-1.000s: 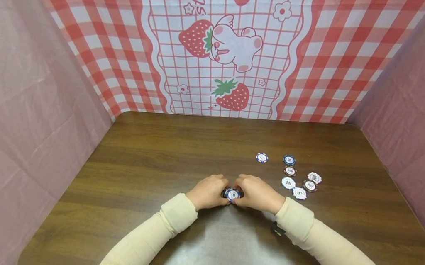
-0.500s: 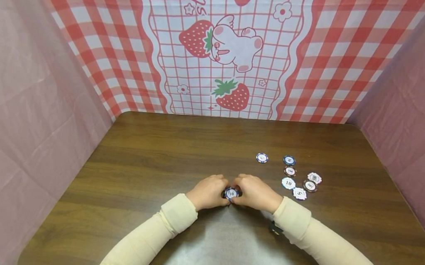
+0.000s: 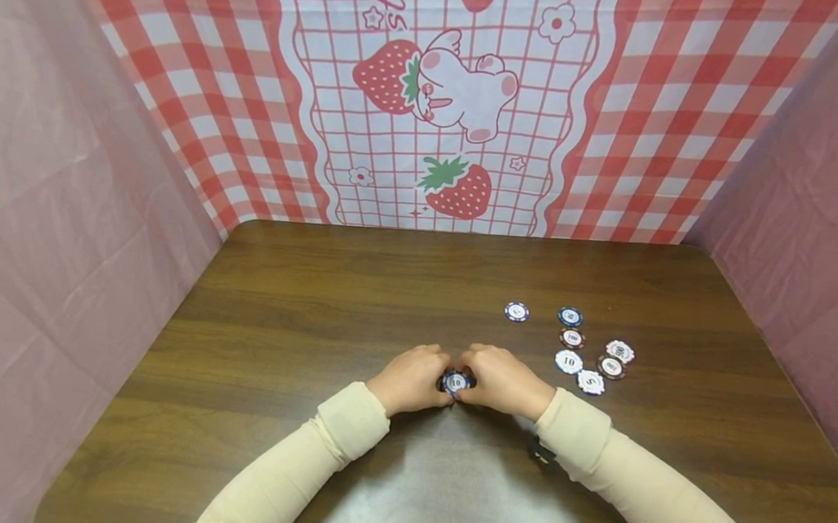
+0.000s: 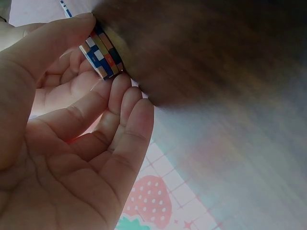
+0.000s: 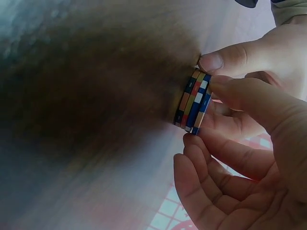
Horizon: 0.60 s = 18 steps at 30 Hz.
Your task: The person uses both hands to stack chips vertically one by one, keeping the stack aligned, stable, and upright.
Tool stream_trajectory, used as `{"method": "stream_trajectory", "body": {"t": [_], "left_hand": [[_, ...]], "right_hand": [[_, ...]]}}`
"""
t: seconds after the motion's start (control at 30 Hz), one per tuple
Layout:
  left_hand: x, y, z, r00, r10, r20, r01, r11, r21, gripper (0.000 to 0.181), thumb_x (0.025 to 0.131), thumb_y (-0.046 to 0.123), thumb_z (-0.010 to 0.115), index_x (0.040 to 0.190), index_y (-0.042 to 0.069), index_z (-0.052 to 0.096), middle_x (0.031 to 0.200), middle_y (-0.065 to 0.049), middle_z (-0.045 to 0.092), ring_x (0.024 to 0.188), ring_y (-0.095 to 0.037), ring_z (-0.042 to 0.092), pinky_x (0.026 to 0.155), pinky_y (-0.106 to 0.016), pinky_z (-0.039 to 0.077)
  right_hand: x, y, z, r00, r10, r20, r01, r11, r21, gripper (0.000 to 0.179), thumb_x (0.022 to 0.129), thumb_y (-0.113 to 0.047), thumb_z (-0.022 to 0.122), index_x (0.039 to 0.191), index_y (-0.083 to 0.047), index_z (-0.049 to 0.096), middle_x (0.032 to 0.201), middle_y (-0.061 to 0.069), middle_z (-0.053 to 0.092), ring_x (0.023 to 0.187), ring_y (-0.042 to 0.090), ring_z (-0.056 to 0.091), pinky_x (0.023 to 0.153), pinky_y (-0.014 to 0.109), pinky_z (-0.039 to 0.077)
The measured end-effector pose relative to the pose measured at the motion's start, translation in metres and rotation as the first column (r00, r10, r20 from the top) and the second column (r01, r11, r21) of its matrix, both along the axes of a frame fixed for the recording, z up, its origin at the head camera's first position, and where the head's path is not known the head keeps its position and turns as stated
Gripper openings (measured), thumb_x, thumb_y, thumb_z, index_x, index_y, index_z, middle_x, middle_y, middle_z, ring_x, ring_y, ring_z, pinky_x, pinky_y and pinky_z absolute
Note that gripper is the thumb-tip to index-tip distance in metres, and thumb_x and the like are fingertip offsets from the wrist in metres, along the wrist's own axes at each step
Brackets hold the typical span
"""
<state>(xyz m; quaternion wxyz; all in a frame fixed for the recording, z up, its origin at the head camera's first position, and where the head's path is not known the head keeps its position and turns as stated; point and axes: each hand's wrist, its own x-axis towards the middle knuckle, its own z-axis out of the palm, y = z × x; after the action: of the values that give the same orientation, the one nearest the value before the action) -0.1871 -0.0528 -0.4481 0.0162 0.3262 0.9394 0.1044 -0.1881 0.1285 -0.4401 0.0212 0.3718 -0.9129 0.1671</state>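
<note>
Two-sided hold: left hand (image 3: pixel 411 381) pinches left edge of chip stack (image 3: pixel 456 383) at middle of table (image 3: pixel 297 309); right hand (image 3: pixel 506 381) pinches right edge, opposing pressure likely holding it flush. Right of stack, seven loose chips (image 3: pixel 569 361) lie spread flat, printed faces showing.

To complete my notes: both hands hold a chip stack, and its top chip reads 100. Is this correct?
The number is wrong: the top chip reads 10, in the head view. The left hand and right hand hold the chip stack.
</note>
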Motion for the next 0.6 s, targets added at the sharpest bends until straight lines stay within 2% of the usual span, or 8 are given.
{"method": "stream_trajectory", "body": {"t": [0.6], "left_hand": [[0.0,-0.0001,0.0009,1.0,0.0,0.009,0.0,1.0,-0.009,0.028,0.074,0.033,0.08,0.086,0.012,0.066,0.081,0.002,0.061,0.078,-0.015,0.057,0.072,-0.03,0.048]], "right_hand": [[-0.0007,0.001,-0.0013,1.0,-0.007,0.009,0.007,1.0,-0.005,0.023,0.07,-0.022,0.08,0.088,-0.01,0.072,0.08,-0.001,0.061,0.07,0.009,0.052,0.063,0.027,0.046]]}}
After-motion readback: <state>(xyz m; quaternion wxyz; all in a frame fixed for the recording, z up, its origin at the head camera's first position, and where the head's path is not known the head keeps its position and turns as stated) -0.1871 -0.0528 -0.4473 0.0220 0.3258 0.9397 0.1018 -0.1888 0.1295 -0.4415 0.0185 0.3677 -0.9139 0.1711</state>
